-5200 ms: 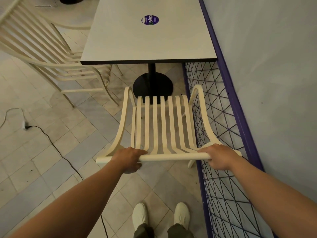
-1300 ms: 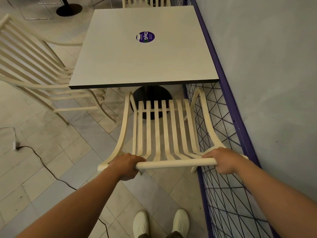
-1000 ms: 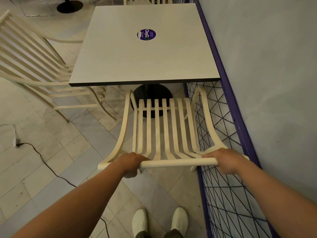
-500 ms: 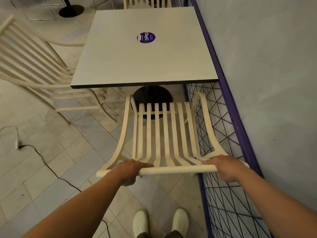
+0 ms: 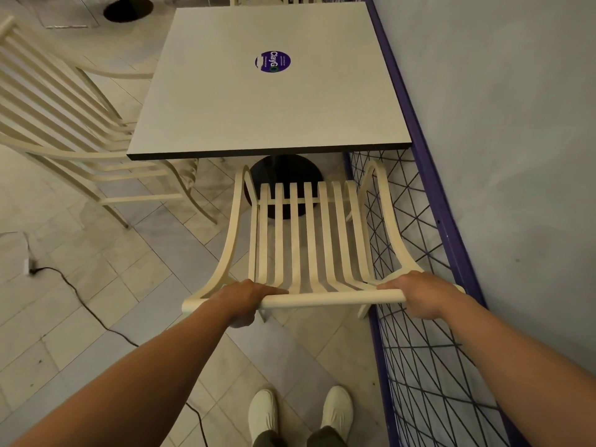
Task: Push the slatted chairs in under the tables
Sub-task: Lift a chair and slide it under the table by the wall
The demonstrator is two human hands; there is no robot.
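Tiled floor [image 5: 96, 317] beneath a table [image 5: 271, 101]; both hands, left [image 5: 240, 300] and right [image 5: 419, 295], curl around the near chair's [image 5: 303, 240] top rail.

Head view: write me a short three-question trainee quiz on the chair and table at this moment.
1. Fill in: a round purple ___ is stuck on the table.
2. Which part of the chair do the left hand and right hand hold? A. top rail B. armrests C. front legs
3. True or false: the chair's seat is wholly under the table.

Key: 1. sticker. 2. A. 3. False: nearly all the seat shows in front of the table's near edge.
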